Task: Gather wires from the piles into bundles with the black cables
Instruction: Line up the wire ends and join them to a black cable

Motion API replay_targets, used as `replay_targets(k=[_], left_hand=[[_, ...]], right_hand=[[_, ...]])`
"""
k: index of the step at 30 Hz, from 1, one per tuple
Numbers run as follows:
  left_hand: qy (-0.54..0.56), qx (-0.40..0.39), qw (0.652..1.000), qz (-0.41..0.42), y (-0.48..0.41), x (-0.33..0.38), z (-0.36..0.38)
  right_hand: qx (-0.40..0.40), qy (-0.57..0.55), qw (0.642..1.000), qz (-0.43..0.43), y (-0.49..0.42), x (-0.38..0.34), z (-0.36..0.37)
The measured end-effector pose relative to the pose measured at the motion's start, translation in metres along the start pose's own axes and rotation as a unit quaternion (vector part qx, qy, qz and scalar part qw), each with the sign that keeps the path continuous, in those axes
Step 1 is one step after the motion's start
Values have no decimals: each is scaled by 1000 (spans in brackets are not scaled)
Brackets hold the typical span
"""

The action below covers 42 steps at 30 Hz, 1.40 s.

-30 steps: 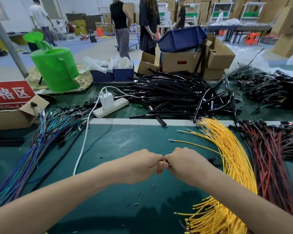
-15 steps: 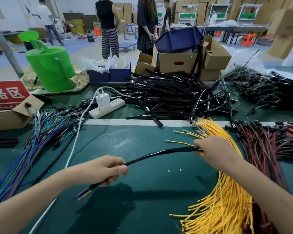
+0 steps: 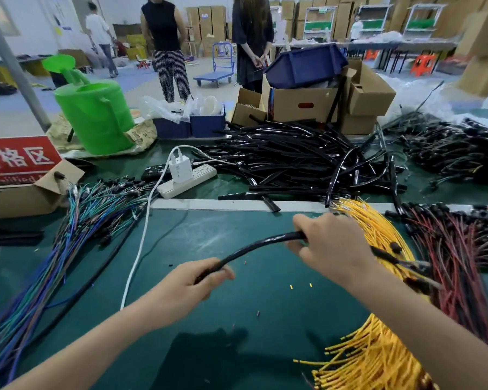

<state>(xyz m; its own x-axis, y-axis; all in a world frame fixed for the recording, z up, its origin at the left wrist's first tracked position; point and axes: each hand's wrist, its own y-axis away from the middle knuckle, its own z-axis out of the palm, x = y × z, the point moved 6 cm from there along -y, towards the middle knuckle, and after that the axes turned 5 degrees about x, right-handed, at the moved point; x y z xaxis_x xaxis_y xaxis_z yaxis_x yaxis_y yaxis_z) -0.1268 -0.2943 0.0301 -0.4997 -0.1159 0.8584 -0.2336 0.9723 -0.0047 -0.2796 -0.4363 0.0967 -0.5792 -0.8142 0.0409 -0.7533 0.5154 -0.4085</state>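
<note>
Black cable pinched in left hand and right hand grips; yellow wires under right forearm

floor is showing grey-blue | boxes are standing stacked at the far wall | shelves are standing beside | blue cart is standing on floor | two people are standing near it

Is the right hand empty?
No: the right hand grips one end of the black cable, while the left hand holds its other end.
</note>
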Motion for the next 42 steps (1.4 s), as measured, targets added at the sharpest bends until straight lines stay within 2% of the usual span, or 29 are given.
replay_targets(k=[3,7,9,11,14,17,19,22,25,26,28,29,31,33,35,36,37,39,40,42], left_hand=[[-97,49,994,25,9,1,-7],[-113,78,989,60,19,10,-9],[-153,90,980,87,23,17,-13],[-248,89,958,110,26,26,-14],[-342,94,923,153,35,38,-18],[-384,91,895,208,45,55,-23],[-393,91,887,224,49,59,-22],[-422,91,877,213,59,54,-8],[-495,83,856,124,60,41,18],[-504,57,858,85,59,30,28],[-477,-85,872,-73,61,-2,50],[-456,-117,876,-104,63,-8,55],[-410,-113,900,-96,69,-9,47],[-340,-67,934,-83,74,-5,20],[-274,53,958,-70,68,-10,-26],[-264,133,953,-66,61,-17,-56],[-264,219,937,-65,53,-27,-90],[-295,362,880,-90,35,-54,-158],[-317,395,852,-136,28,-72,-185],[-352,387,815,-249,20,-114,-215]], right_hand=[[24,6,1000,-12,-3,9,-9],[29,31,999,-15,-10,16,-12],[35,48,998,-25,-12,19,-12],[59,61,995,-55,-14,18,-15],[135,38,982,-126,-17,27,-24],[142,40,973,-176,-23,35,-30],[137,43,974,-177,-29,36,-28],[154,24,972,-177,-44,27,-26],[206,-4,960,-188,-63,2,-18],[185,7,967,-175,-68,-8,-4],[80,17,988,-130,-72,-26,43],[3,7,994,-108,-66,-32,72],[-104,-74,989,-71,-46,-47,115],[-125,-181,975,-44,-30,-58,134],[-120,-229,966,-16,-23,-61,141],[-115,-234,965,-4,-21,-61,142],[-109,-235,966,3,-19,-61,142],[-93,-239,966,12,-18,-62,141],[-84,-242,966,16,-18,-62,139],[-69,-241,968,23,-16,-62,137]])
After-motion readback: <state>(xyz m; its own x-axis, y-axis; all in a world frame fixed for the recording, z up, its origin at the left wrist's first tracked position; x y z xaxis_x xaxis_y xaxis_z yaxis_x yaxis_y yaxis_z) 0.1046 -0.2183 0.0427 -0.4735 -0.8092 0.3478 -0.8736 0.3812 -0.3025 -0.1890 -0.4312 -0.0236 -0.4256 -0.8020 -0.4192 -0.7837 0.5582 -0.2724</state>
